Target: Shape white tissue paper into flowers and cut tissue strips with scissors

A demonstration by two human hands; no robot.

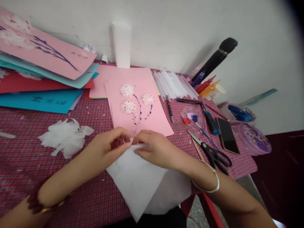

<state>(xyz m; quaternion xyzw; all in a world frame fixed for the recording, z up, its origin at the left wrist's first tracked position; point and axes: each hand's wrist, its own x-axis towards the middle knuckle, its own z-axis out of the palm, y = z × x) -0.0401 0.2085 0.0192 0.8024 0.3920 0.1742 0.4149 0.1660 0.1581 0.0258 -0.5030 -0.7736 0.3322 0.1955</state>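
One sheet of white tissue paper (136, 177) is found at the near edge of the table, below the pink card; a further white layer shows to its right under the forearm, and whether this is the same sheet folded or a second one cannot be told. The card (158, 122) bears three white blossoms (128, 107) with red flecks. Also counted: one ruffled white paper bunch (64, 137) at left, one pair of scissors (206, 147), one phone (227, 135), one palette (185, 110) with three visible paint patches, and three paint tubes, including a red tube (206, 84) and an orange tube (210, 88). The translucent sticks (174, 84) overlap too closely to count. The tissue's long axis runs from the fingertips toward the wearer, its pointed corner lowermost. The left hand (118, 142) is curled, thumb and forefinger closed in a pinch on the gathered top of the tissue. The right hand (154, 148) is likewise nearly closed, grasping the same top edge just beside it; the two sets of fingertips practically meet.
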